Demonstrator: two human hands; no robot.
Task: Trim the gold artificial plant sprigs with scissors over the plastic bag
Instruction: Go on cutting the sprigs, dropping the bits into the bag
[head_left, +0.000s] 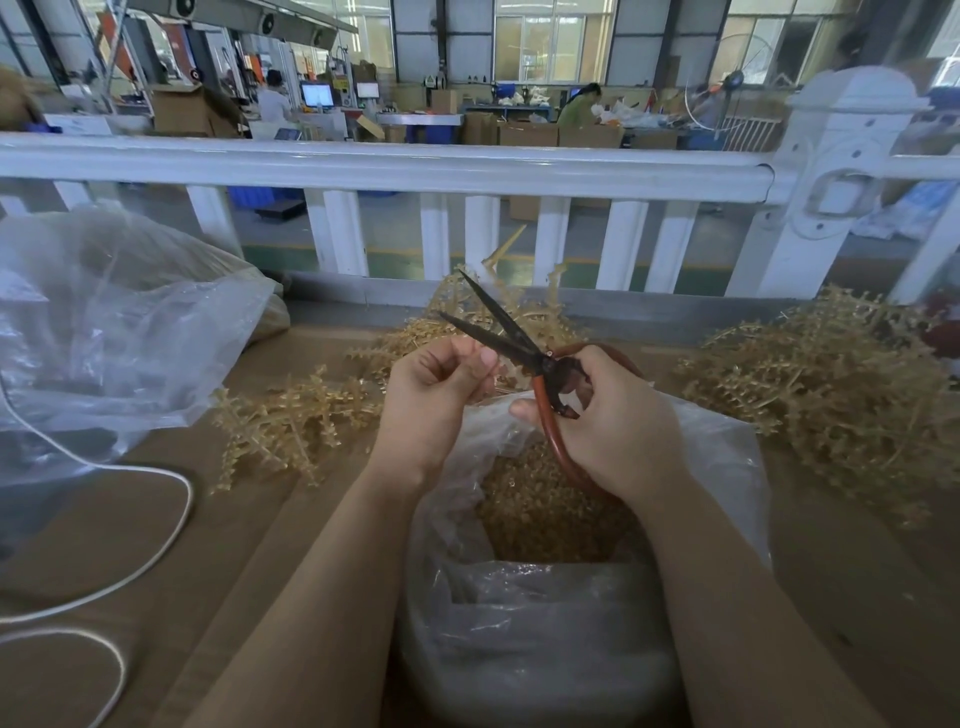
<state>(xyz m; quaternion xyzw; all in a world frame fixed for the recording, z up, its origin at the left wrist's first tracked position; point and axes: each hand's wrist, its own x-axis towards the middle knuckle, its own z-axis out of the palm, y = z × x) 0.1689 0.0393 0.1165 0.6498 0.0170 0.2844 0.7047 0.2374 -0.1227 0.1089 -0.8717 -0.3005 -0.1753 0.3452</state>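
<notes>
- Gold sprigs lay in three heaps on the cardboard bench: left pile (291, 421), pile behind the hands (498, 312), big right pile (831, 384).
- Plastic bag (717, 467) sat open directly under both hands, cut gold bits (545, 514) already inside.
- Right hand (618, 421) gripped the scissors (519, 338) by the red loop handles; blades were spread, tips pointing up and away to the left.
- Left hand (436, 389) was curled, thumb against fingertips, just beside the lower blade. Couldn't tell if it pinched a sprig; nothing clearly visible in it.
- Key relation: blade mouth opened toward the left hand, so I'd judge any stem must be fed in from the left, across the blades, over the bag.
</notes>
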